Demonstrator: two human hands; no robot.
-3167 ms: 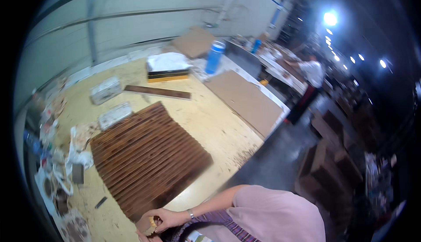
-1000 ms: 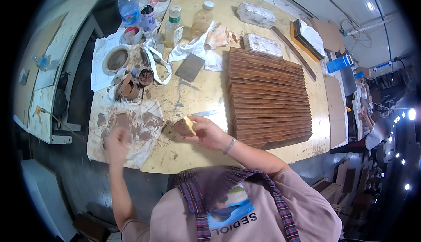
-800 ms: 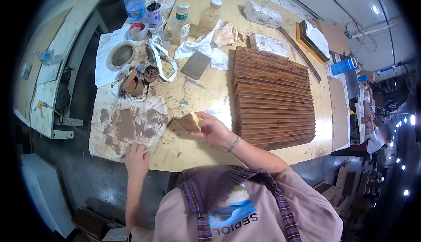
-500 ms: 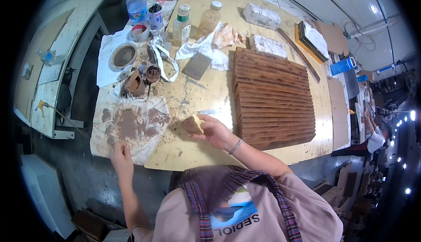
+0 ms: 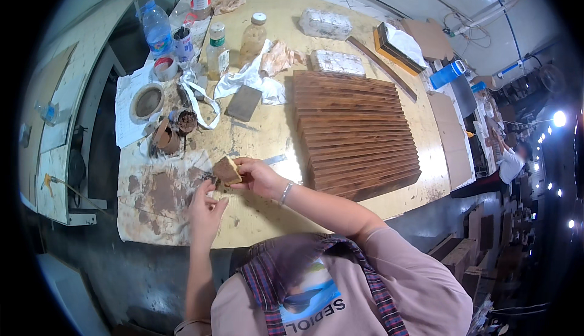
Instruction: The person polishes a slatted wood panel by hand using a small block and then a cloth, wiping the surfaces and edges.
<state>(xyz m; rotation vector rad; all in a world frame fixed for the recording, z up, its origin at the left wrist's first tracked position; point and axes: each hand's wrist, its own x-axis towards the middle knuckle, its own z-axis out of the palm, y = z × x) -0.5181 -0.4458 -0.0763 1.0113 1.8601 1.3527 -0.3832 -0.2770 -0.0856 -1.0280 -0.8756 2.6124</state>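
Observation:
A brown-stained yellow sponge (image 5: pixel 227 170) is gripped in my right hand (image 5: pixel 258 179), over the table just beyond the cloth's right edge. My left hand (image 5: pixel 205 214) is next to it, thumb and fingers apart, with nothing visible between them. Below and left of the sponge spreads a pale cloth (image 5: pixel 131 223) smeared with brown paste. To the right lies a dark brown slatted wooden panel (image 5: pixel 359 135) with ridges running across it. Behind the cloth, small tins (image 5: pixel 184 120) of brown matter stand close together.
A grey block (image 5: pixel 244 103), white rags (image 5: pixel 274 89) and several bottles (image 5: pixel 253 39) occupy the middle and back of the table. A round bowl (image 5: pixel 147 103) rests on paper at left. Wrapped blocks (image 5: pixel 326 24) and a wooden strip (image 5: pixel 383 69) lie beyond the panel. Another person (image 5: pixel 510 165) is far right.
My left hand has let go of the cloth's near edge and moved up and right to the sponge. My right hand has carried the sponge left, toward the cloth. The view has shifted slightly.

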